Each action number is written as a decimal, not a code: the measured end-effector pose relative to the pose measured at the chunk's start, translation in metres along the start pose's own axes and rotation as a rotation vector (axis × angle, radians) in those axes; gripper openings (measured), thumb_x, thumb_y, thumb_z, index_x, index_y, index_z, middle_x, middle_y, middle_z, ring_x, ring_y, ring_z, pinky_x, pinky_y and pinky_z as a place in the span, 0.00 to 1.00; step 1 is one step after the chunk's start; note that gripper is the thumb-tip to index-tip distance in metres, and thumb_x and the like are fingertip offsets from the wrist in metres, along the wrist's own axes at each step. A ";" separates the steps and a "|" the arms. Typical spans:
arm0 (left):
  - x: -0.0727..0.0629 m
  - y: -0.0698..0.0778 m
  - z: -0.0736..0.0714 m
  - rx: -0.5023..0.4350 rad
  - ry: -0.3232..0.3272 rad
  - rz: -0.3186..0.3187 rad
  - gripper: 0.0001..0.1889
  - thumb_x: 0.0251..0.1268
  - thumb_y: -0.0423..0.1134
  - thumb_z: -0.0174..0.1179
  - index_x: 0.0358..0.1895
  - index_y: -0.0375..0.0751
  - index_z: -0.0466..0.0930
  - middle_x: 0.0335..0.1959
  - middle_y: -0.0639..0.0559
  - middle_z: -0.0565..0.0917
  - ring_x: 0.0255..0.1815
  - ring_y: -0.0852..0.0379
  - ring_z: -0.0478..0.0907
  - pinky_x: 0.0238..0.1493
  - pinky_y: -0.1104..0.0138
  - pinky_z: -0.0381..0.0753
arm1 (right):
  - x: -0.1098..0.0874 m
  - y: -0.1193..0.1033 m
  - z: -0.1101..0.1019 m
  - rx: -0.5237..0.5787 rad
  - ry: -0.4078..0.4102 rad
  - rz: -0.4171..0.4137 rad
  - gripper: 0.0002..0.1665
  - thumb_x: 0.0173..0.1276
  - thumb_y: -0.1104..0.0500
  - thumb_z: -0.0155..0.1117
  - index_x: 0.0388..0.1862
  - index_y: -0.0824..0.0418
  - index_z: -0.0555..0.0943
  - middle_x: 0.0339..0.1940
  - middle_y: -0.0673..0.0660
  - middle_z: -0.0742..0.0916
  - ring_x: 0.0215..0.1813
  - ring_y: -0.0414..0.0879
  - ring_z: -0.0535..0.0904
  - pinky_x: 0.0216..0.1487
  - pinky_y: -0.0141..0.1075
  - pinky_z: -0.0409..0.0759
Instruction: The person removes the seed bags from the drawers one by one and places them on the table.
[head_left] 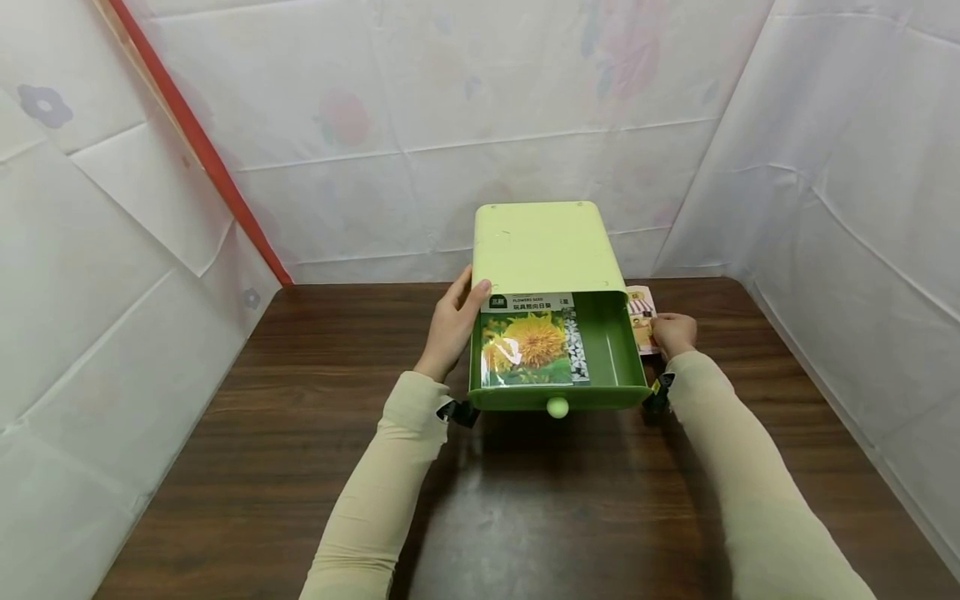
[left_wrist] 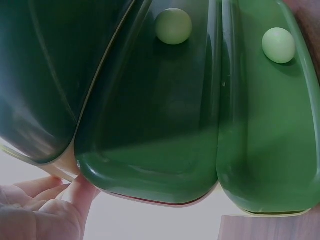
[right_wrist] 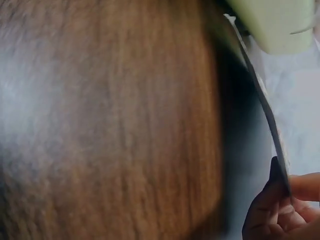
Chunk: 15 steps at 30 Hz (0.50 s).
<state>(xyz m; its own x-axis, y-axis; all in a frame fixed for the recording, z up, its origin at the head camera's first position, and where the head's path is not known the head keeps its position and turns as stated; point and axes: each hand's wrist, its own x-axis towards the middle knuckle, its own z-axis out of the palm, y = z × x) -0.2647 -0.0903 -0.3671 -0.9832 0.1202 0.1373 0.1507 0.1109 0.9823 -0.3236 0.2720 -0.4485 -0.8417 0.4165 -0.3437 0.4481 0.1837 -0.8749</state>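
A light green drawer cabinet (head_left: pixel 547 246) stands at the back of the table, its top drawer (head_left: pixel 613 354) pulled out. Inside the drawer, on the left, lies a flower seed packet (head_left: pixel 532 346) with a yellow bloom; a black-and-white patterned strip shows along its right edge. My left hand (head_left: pixel 450 325) rests against the cabinet's left side, thumb at the upper front edge. To the right of the cabinet, my right hand (head_left: pixel 677 333) pinches a thin printed card (head_left: pixel 641 312) with a red-and-white striped awning. The right wrist view shows this card edge-on between thumb and fingers.
Two lower drawers (left_wrist: pixel 155 115) with round pale knobs (left_wrist: pixel 278 45) are pushed in. The dark wooden table (head_left: pixel 337 400) extends to both sides. Pale patterned sheeting (head_left: pixel 420 108) hangs behind and at the sides, with a red strip (head_left: pixel 198 137) at the left.
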 end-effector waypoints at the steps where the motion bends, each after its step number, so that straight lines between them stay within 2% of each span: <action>1: 0.000 0.000 0.000 0.004 0.002 0.000 0.37 0.74 0.58 0.50 0.79 0.53 0.49 0.79 0.53 0.57 0.74 0.51 0.64 0.72 0.53 0.66 | -0.001 0.001 0.000 -0.008 -0.006 -0.003 0.26 0.72 0.64 0.50 0.68 0.70 0.72 0.25 0.48 0.77 0.19 0.34 0.71 0.20 0.28 0.74; 3: 0.000 -0.001 0.001 0.007 0.005 0.000 0.37 0.73 0.60 0.50 0.79 0.53 0.50 0.79 0.54 0.57 0.74 0.52 0.63 0.73 0.54 0.66 | -0.003 0.002 -0.001 -0.052 -0.014 -0.009 0.27 0.72 0.62 0.53 0.67 0.71 0.72 0.26 0.49 0.78 0.21 0.35 0.71 0.21 0.29 0.75; 9: 0.000 -0.002 0.001 0.013 0.008 0.000 0.37 0.72 0.61 0.50 0.79 0.56 0.50 0.79 0.54 0.57 0.75 0.52 0.62 0.73 0.54 0.65 | -0.010 0.004 0.000 -0.273 -0.013 -0.069 0.27 0.68 0.56 0.62 0.61 0.72 0.77 0.39 0.57 0.82 0.30 0.41 0.75 0.30 0.31 0.76; 12: -0.007 0.013 0.001 0.018 -0.001 -0.018 0.35 0.75 0.56 0.49 0.79 0.52 0.49 0.79 0.51 0.55 0.75 0.50 0.61 0.74 0.54 0.65 | -0.014 0.003 0.001 -0.374 0.002 -0.121 0.26 0.67 0.55 0.61 0.57 0.72 0.79 0.44 0.63 0.83 0.36 0.48 0.76 0.32 0.33 0.74; 15: -0.006 0.016 0.001 0.021 -0.007 -0.036 0.34 0.77 0.52 0.48 0.79 0.49 0.48 0.79 0.49 0.55 0.76 0.49 0.61 0.74 0.55 0.65 | -0.017 0.002 0.001 -0.448 0.021 -0.156 0.25 0.67 0.53 0.61 0.54 0.72 0.80 0.42 0.63 0.84 0.39 0.53 0.77 0.34 0.36 0.74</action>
<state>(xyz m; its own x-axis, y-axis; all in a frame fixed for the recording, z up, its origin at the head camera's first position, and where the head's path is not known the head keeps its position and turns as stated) -0.2558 -0.0880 -0.3525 -0.9874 0.1221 0.1007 0.1171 0.1363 0.9837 -0.3089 0.2641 -0.4446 -0.9051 0.3701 -0.2091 0.4065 0.6097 -0.6805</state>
